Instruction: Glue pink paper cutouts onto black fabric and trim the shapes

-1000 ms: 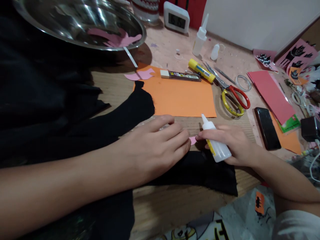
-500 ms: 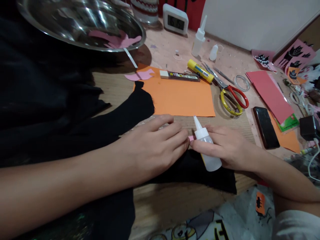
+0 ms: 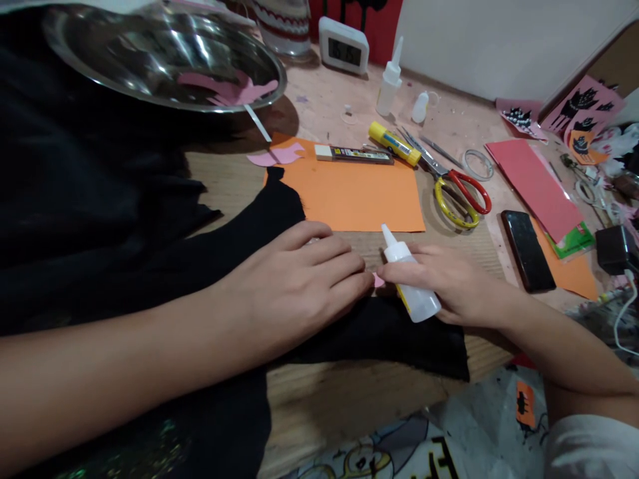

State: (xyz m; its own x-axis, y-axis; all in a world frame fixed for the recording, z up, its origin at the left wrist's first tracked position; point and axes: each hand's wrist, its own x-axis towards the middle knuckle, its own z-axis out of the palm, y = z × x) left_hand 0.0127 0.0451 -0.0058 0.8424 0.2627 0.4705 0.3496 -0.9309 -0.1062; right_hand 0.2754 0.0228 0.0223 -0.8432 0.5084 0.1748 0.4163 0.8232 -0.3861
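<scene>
My left hand [image 3: 294, 286] lies on black fabric [image 3: 214, 266], fingers together and pressing at a small pink paper piece [image 3: 378, 280]. My right hand [image 3: 449, 283] meets it from the right, its fingertips on the same pink piece, with a small white glue bottle [image 3: 409, 283] held across the palm, nozzle pointing away from me. The pink piece is mostly hidden between the fingertips.
An orange paper sheet [image 3: 359, 193] lies just beyond the hands. Behind it are a lead case [image 3: 354, 154], a yellow glue stick [image 3: 394, 142], scissors [image 3: 456, 189], more glue bottles [image 3: 389, 80] and a clock [image 3: 343, 45]. A steel bowl [image 3: 164, 60] with pink cutouts stands back left. A phone [image 3: 526, 249] and red paper [image 3: 536, 186] lie right.
The right hand with the glue bottle has slid left toward the left fingertips, the nozzle swinging leftward. The left hand has barely moved. The camera view has tilted slightly.
</scene>
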